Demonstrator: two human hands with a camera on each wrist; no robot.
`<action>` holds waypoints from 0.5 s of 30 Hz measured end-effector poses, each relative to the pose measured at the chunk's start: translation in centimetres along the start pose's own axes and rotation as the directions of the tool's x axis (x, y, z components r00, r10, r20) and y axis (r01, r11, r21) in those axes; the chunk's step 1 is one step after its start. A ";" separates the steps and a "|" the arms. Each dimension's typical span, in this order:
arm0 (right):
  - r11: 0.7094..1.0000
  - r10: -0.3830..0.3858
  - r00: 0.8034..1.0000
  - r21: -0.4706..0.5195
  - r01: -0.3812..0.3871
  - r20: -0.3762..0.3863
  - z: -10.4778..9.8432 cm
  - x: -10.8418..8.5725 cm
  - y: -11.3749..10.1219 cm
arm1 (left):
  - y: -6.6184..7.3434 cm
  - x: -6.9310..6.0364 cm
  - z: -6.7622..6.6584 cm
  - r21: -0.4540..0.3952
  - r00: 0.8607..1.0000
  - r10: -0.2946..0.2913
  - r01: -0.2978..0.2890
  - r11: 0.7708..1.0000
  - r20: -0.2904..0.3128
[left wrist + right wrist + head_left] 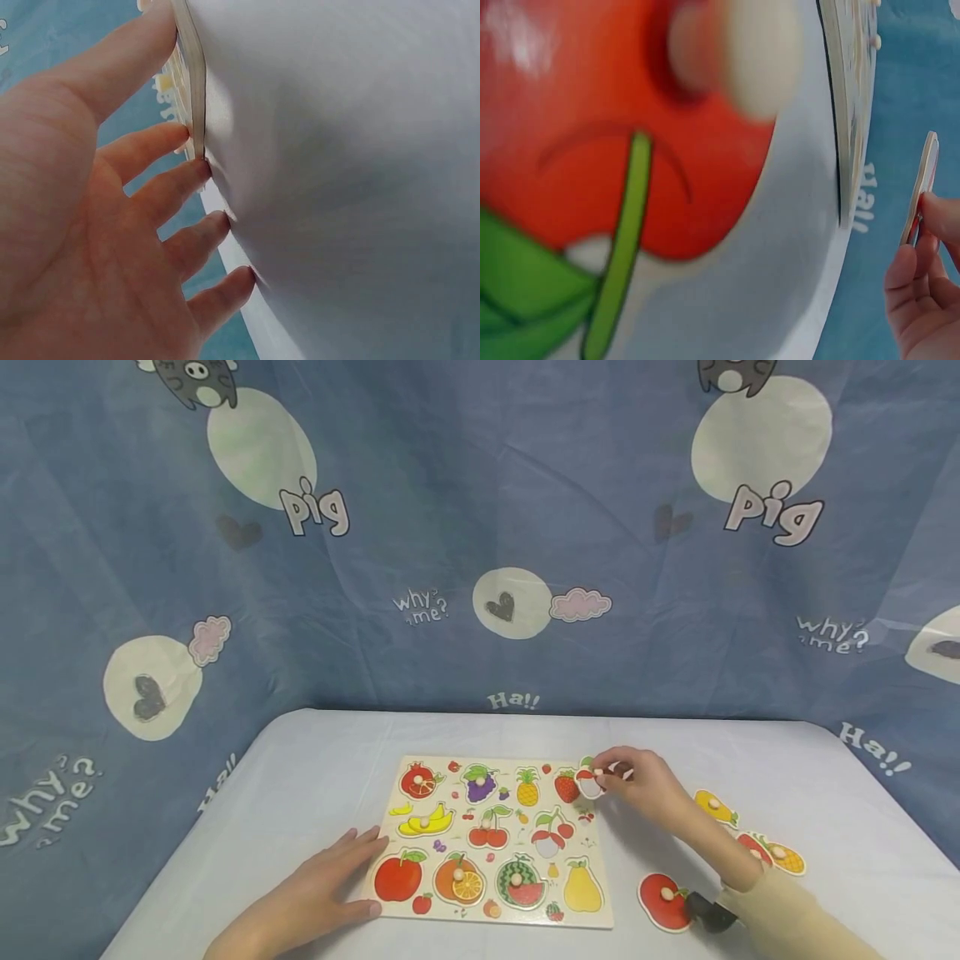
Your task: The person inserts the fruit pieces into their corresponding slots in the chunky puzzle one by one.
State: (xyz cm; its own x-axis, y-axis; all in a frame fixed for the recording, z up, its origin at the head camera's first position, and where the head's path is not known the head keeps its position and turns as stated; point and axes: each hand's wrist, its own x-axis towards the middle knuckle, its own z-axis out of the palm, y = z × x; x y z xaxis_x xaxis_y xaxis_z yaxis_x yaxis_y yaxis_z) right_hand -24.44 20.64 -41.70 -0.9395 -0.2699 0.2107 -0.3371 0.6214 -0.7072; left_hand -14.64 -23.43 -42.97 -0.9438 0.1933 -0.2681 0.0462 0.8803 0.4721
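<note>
A wooden fruit puzzle board lies flat on the white table, with knobbed pieces in several of its shapes. My left hand is at the board's left edge, its fingers spread; the thumb and some fingertips touch the edge. Over the board's top right corner my right hand pinches a red-and-white fruit puzzle piece with a green leaf, held close to the strawberry picture. In the right wrist view that piece is seen edge-on between thumb and fingers.
Right of the board lie a red apple-like piece, a yellow piece, and a yellow checkered piece beside a partly hidden red one. A black object is by the right wrist. A blue printed cloth hangs behind.
</note>
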 end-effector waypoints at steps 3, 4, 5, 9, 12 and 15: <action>1.000 0.001 1.000 0.006 -0.001 0.007 0.2 -0.2 -0.5 | 0.0 0.0 0.0 0.005 1.000 0.002 -0.002 1.000 -0.001; 1.000 0.003 1.000 0.004 -0.004 0.011 0.3 -0.2 -0.7 | 0.0 0.0 0.0 0.007 1.000 0.002 -0.002 1.000 -0.001; 1.000 0.009 1.000 0.004 -0.009 0.017 0.4 -0.3 -0.8 | 0.0 0.0 0.0 0.006 1.000 0.002 -0.002 1.000 -0.001; 1.000 0.001 0.999 0.007 -0.001 0.039 0.6 -0.6 -1.4 | 0.0 0.0 0.0 0.014 1.000 0.004 -0.004 1.000 -0.002; 0.999 -0.034 0.998 0.014 0.033 0.049 0.7 -0.8 -1.7 | 0.0 0.0 0.0 0.016 1.000 0.003 -0.003 1.000 -0.002; 0.998 -0.062 0.995 0.019 0.061 0.078 0.9 -1.1 -2.0 | 0.0 0.0 0.0 0.011 1.000 0.005 -0.005 1.000 -0.002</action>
State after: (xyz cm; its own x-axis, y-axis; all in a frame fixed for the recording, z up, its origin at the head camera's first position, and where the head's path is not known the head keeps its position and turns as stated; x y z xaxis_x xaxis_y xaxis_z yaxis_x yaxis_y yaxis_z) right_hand -22.72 19.00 -41.11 -0.9093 -0.3642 0.2013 -0.3924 0.5894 -0.7061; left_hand -14.63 -23.41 -42.94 -0.9444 0.1964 -0.2638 0.0543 0.8843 0.4638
